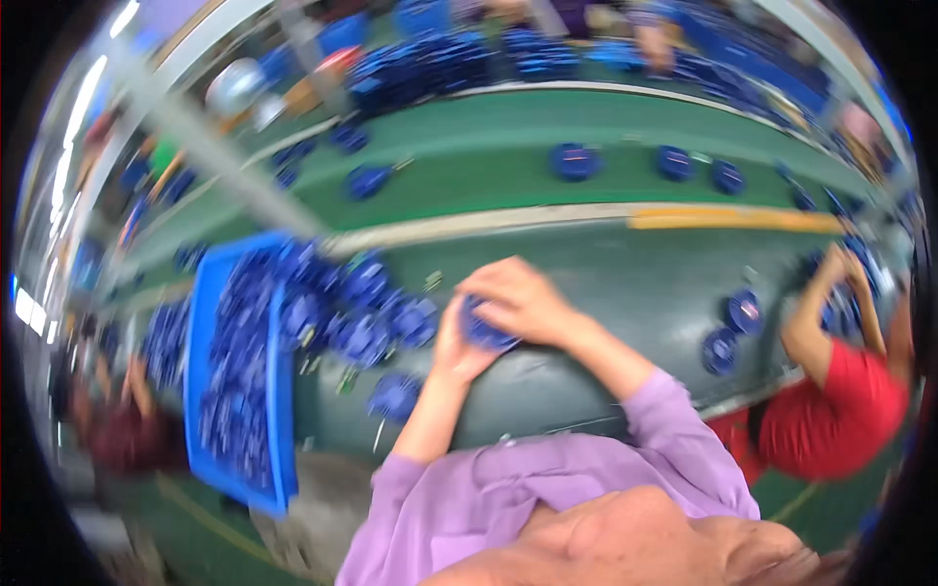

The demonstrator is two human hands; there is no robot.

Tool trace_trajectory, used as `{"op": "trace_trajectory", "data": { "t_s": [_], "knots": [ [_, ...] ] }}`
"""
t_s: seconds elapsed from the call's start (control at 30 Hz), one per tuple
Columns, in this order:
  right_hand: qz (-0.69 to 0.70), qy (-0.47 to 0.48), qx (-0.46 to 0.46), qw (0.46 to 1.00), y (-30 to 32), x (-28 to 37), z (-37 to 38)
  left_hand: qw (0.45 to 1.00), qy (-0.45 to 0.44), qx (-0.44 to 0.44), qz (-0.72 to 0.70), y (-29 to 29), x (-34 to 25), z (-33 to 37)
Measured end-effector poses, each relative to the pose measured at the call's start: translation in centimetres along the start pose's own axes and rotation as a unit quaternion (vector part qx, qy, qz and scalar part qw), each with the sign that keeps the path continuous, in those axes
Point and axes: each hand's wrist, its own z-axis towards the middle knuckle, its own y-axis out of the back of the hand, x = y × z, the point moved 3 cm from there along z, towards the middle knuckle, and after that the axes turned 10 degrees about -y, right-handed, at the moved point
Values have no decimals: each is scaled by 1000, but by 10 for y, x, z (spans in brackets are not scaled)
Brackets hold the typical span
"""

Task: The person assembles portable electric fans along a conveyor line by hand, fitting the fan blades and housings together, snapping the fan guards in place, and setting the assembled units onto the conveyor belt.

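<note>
Both my hands are closed around one round blue plastic part (483, 330) above the dark green work table. My left hand (457, 344) grips its left side from below. Over its top and far edge curl the fingers of my right hand (525, 300), partly hiding it. Motion blur leaves the part's details unclear. Close to my left wrist lies another round blue part (396, 397), with a pale strip beside it. A loose pile of similar blue parts (363, 335) spreads further left, with small green and white bits among them.
A bright blue crate (284, 410) full of blue parts stands at the left. Beyond a pale rail (479, 223), a green conveyor belt (469, 181) carries scattered parts. Two blue parts (721, 350) lie to the right, near a co-worker in a red shirt (831, 415).
</note>
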Motion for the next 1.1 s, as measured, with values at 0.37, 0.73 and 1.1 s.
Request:
{"op": "trace_trajectory", "data": {
  "t_s": [0.37, 0.73, 1.1],
  "knots": [
    [-31, -41, 47, 998, 2, 3, -20, 984, -164, -22, 66, -54, 6, -13],
    [138, -115, -11, 984, -22, 6, -20, 796, -414, -38, 440, -48, -3, -15],
    [4, 89, 56, 994, -8, 1, -21, 968, -126, -71, 204, -29, -17, -12]
  ]
}}
